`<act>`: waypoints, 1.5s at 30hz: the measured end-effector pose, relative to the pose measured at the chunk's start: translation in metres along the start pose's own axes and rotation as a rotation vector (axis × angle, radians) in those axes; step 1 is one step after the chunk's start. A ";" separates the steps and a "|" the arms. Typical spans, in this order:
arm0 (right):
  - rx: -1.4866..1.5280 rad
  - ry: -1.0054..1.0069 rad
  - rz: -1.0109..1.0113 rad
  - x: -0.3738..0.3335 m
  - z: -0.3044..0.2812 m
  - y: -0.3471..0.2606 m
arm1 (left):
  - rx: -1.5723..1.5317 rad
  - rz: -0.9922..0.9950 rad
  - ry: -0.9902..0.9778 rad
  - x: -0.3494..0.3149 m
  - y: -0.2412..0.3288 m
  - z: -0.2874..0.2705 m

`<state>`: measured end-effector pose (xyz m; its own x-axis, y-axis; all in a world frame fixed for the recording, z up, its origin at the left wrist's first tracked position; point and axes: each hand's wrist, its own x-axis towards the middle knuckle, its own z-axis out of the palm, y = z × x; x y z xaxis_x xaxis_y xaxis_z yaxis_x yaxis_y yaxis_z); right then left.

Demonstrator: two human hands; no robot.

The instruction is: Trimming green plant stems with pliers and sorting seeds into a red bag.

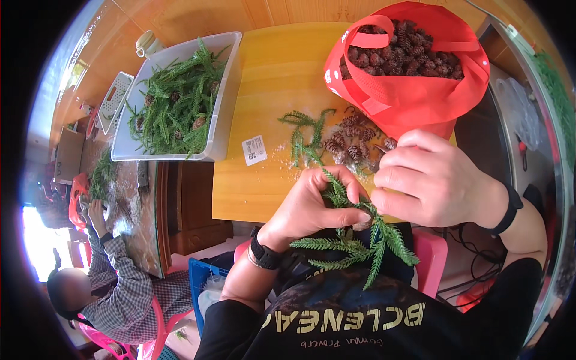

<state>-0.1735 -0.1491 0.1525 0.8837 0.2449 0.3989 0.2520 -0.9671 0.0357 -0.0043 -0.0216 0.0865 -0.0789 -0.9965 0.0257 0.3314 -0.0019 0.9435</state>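
Note:
My left hand grips a green artificial pine sprig just past the table's near edge, its needled twigs spreading downward. Something small and brownish shows by the left thumb tip; it may be a pine cone. Close beside the sprig, my right hand is closed in a pinch, and what its fingers hold is hidden. Several loose brown pine cones lie on the table beyond my hands. Left of them rests another green sprig.
A red bag full of pine cones stands at the table's far right. A clear plastic bin holds many sprigs, some with cones. A white label lies between. At left, another person works at a second table.

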 end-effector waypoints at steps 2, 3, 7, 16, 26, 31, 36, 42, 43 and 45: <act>-0.007 -0.029 -0.042 0.002 -0.003 -0.001 | 0.011 0.013 0.003 -0.001 0.001 0.001; -0.010 -0.100 0.040 0.003 -0.007 -0.003 | 0.010 0.013 0.001 -0.001 0.000 0.002; 0.176 -0.170 0.447 0.000 0.005 -0.004 | 0.993 0.565 0.235 -0.001 -0.003 0.015; 0.059 -0.074 0.116 -0.004 -0.004 0.002 | 0.062 -0.067 0.008 -0.001 0.004 -0.001; 0.197 -0.170 0.452 -0.007 0.006 -0.007 | 0.883 0.446 0.225 -0.003 -0.004 0.017; 0.186 -0.070 0.252 -0.004 -0.003 -0.002 | 0.170 -0.008 0.084 -0.004 -0.002 0.000; -0.014 -0.125 0.000 -0.007 -0.001 0.000 | 0.032 -0.099 -0.025 -0.001 0.004 -0.001; 0.240 -0.203 0.522 -0.008 0.007 -0.005 | 0.970 0.481 0.247 -0.002 -0.004 0.015; 0.240 -0.204 0.521 -0.008 0.005 -0.005 | 0.928 0.471 0.236 -0.002 -0.006 0.016; 0.276 -0.234 0.490 -0.010 0.003 -0.003 | 0.711 0.256 0.193 -0.003 -0.003 0.012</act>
<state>-0.1815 -0.1484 0.1453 0.9781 -0.1850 0.0954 -0.1406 -0.9253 -0.3522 -0.0158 -0.0173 0.0878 0.1052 -0.9558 0.2745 -0.3702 0.2185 0.9029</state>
